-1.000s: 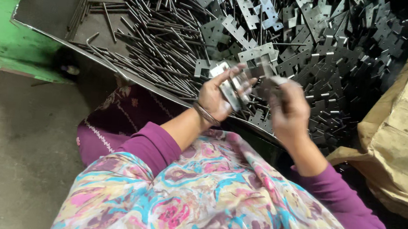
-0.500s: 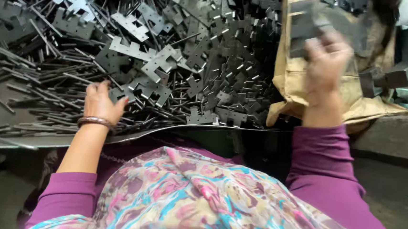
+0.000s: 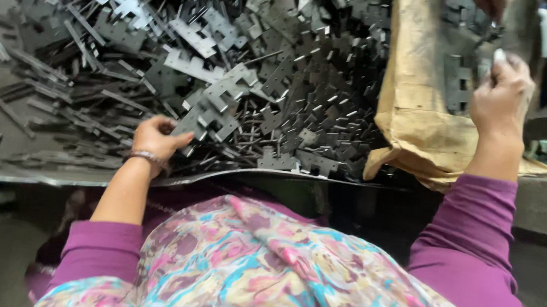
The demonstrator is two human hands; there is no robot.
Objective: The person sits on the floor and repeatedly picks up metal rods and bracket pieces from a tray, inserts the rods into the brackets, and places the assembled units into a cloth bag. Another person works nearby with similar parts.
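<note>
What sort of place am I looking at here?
Most likely a small metalworking or sorting workshop: a sheet-metal tray heaped with stamped metal plates and thin rods, and a brown sack holding more plates.

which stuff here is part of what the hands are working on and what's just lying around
In hand:
- left hand picking at the flat notched metal plates
- right hand raised at the brown sack, which holds more plates

Lying about:
- thin metal rods at the left of the pile
- metal tray edge
</note>
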